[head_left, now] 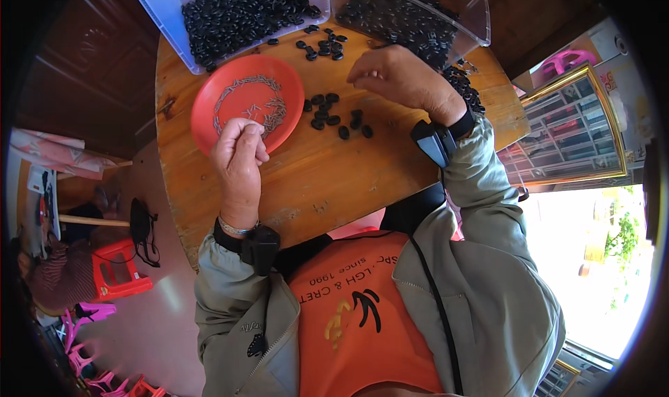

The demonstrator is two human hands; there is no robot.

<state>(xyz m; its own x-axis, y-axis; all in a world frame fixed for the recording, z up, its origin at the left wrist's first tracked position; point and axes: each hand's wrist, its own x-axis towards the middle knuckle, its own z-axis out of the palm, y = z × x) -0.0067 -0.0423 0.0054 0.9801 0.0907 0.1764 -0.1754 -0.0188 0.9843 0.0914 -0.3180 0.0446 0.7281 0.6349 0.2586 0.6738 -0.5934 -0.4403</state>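
My left hand [240,156] is over the near edge of a round red plate [205,111], its thumb and fingers pinched together. Small silvery metal pins [268,82] lie in the plate, spread in a ring with a few by my fingertips. Whatever the pinch holds is too small to make out. My right hand [404,80] hovers above the table, fingers curled together and pointing left; their tips are partly hidden. Below and left of it lies a loose group of black oval pieces [320,111]. Farther back sits another cluster of these black ovals [324,47].
At the back of the wooden table [293,188] stand a whitish plastic bin [164,24] and a clear bin [481,20], both holding many black pieces. More black pieces [467,87] lie beyond my right wrist. A red stool [118,271] is on the floor at left.
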